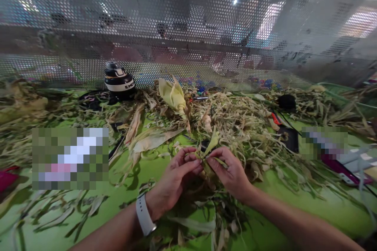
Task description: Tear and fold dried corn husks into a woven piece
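Observation:
My left hand (182, 172) and my right hand (226, 170) meet at the middle, both closed in a pinch on a small leafy corn-husk piece (212, 142). One pale green blade of it points up between the fingertips; its lower part is partly hidden by my fingers. Beyond my hands stands a larger folded husk shape like a flower (172, 96), with a narrow twisted stem. A heap of dried husk strips (244, 117) lies just past my fingers. More loose strips (203, 223) are under my wrists.
A green tabletop (126, 208) carries scattered strips. At the back, a black bottle (119, 80) stands before a perforated metal screen (182, 19). A dark phone-like object (288, 138) and a magenta-edged device (341, 169) lie right. Two patches are pixelated.

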Demonstrator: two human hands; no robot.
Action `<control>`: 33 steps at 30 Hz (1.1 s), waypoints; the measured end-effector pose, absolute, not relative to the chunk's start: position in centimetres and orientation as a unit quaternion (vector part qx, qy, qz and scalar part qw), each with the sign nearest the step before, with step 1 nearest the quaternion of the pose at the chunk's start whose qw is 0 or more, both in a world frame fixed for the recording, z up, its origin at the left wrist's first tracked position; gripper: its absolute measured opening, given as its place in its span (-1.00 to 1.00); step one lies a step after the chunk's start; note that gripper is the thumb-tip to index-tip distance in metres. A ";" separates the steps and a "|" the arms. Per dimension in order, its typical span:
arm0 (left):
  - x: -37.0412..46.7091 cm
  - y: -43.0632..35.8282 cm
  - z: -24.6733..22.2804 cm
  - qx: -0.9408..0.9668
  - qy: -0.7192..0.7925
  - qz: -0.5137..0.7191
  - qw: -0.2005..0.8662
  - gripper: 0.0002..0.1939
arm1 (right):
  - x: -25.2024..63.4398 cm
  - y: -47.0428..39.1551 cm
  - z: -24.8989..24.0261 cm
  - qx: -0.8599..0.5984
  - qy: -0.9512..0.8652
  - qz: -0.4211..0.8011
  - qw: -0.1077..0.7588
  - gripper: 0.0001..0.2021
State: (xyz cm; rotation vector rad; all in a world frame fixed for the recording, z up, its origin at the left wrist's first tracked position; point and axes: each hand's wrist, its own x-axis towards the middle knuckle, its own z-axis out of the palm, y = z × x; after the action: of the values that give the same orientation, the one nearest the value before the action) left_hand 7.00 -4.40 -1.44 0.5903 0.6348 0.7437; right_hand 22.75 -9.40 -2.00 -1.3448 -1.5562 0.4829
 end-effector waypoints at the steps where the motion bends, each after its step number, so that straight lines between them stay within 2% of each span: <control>1: 7.0 -4.3 -1.5 0.277 0.308 0.342 0.843 -0.69 | 22.7 -9.3 -2.1 -0.549 -0.637 0.220 0.494 -0.92; 5: 6.9 -4.1 -1.7 0.292 0.315 0.305 0.850 -0.67 | 22.5 -9.4 -2.3 -0.533 -0.639 0.250 0.495 -0.92; 8: 6.9 -3.9 -1.3 0.326 0.320 0.342 0.821 -0.66 | 22.8 -9.4 -2.0 -0.537 -0.650 0.222 0.489 -0.92; 10: 6.8 -3.7 -0.9 0.343 0.337 0.350 0.804 -0.65 | 23.1 -9.3 -1.6 -0.536 -0.686 0.158 0.466 -0.91; 15: 6.7 -3.3 -1.0 0.375 0.360 0.346 0.781 -0.66 | 23.9 -9.1 -0.8 -0.477 -0.811 -0.062 0.333 -0.80; 18: 6.7 -3.2 -1.5 0.381 0.356 0.345 0.781 -0.65 | 23.8 -9.4 -0.7 -0.454 -0.829 -0.130 0.299 -0.68; 20: 6.8 -3.1 -1.7 0.393 0.358 0.342 0.775 -0.63 | 23.7 -9.7 -0.7 -0.438 -0.836 -0.155 0.290 -0.68; 25: 6.9 -3.2 -1.2 0.478 0.368 0.352 0.716 -0.60 | 23.4 -9.9 -0.8 -0.424 -0.834 -0.135 0.327 -0.77; 30: 6.6 -3.5 -0.8 0.564 0.334 0.338 0.675 -0.75 | 23.3 -9.7 -0.7 -0.486 -0.776 -0.093 0.391 -0.86; 33: 6.5 -3.6 -0.7 0.607 0.327 0.328 0.646 -0.80 | 23.3 -9.5 -0.6 -0.512 -0.757 -0.006 0.406 -0.92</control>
State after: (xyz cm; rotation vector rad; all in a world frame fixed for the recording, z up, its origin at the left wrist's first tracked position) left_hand 6.45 -3.62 -0.75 1.3804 0.7439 0.7470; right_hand 23.28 -9.47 -0.59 -1.2923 -1.9104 -0.0145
